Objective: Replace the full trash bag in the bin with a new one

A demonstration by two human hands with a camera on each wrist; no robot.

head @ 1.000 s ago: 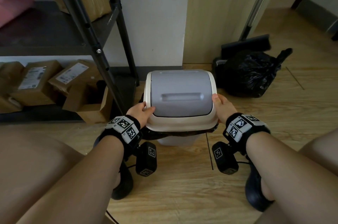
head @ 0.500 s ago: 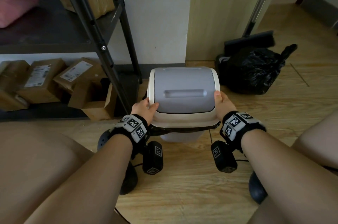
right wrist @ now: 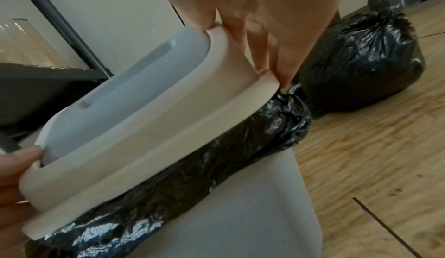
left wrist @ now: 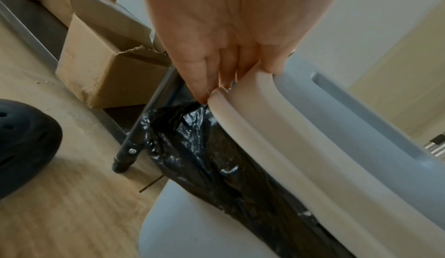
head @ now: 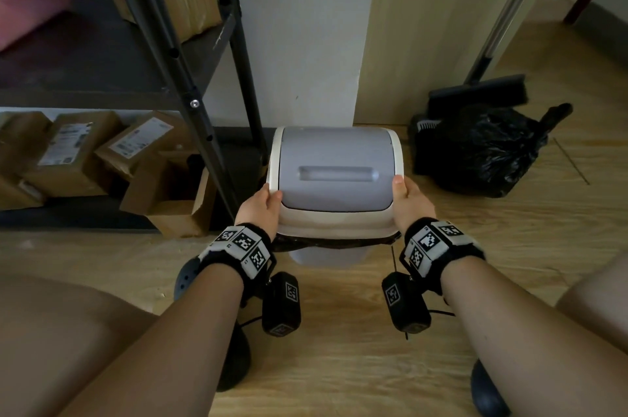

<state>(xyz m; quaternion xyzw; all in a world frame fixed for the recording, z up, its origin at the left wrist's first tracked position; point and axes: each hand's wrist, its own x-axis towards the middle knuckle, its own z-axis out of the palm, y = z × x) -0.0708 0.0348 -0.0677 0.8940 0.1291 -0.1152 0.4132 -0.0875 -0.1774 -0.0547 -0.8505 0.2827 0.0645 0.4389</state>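
Note:
A small grey bin (head: 327, 256) stands on the wooden floor with a black bag (left wrist: 207, 148) folded over its rim. Its cream lid frame (head: 334, 224) with a grey swing flap (head: 336, 168) sits on top. My left hand (head: 263, 207) grips the lid's left edge, thumb on top, fingers hooked under the rim (left wrist: 216, 91). On the opposite edge my right hand (head: 406, 202) grips the same way, fingers (right wrist: 272, 56) under the rim. A full tied black trash bag (head: 489, 149) lies on the floor to the right.
A black metal shelf rack (head: 190, 100) with cardboard boxes (head: 78, 151) stands close on the left. A broom and dustpan (head: 482, 90) lean behind the tied bag. My knees and dark shoes (head: 185, 277) flank the bin in front.
Both hands keep their grip on the lid. The bin has shifted slightly away in the view as the head moved; the lid shows no clear lift.

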